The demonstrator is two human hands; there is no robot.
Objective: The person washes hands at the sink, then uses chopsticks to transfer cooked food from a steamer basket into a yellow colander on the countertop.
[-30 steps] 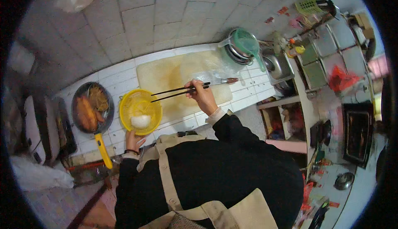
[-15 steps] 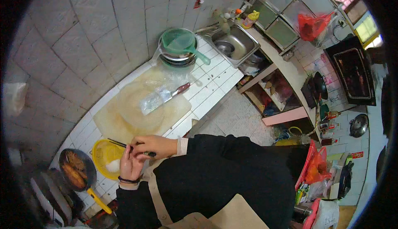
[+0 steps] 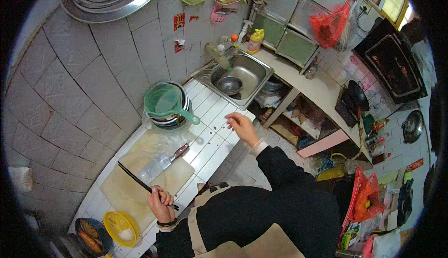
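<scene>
The left hand (image 3: 161, 202) is gripping black chopsticks (image 3: 135, 176) over the edge of the board (image 3: 182, 171); the empty right hand (image 3: 240, 126) is hanging loose by the corner of the bench (image 3: 212, 118).

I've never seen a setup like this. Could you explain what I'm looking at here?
There is no machine: a person works with two bare hands. Every picture comes from a wide camera worn on the head, looking down, so straight edges bend. The left hand holds black chopsticks; the right hand is empty, near the edge of the tiled counter. On that counter are a cutting board, a knife, a yellow basket holding something white, a pan of food, and stacked bowls under a green strainer.
</scene>
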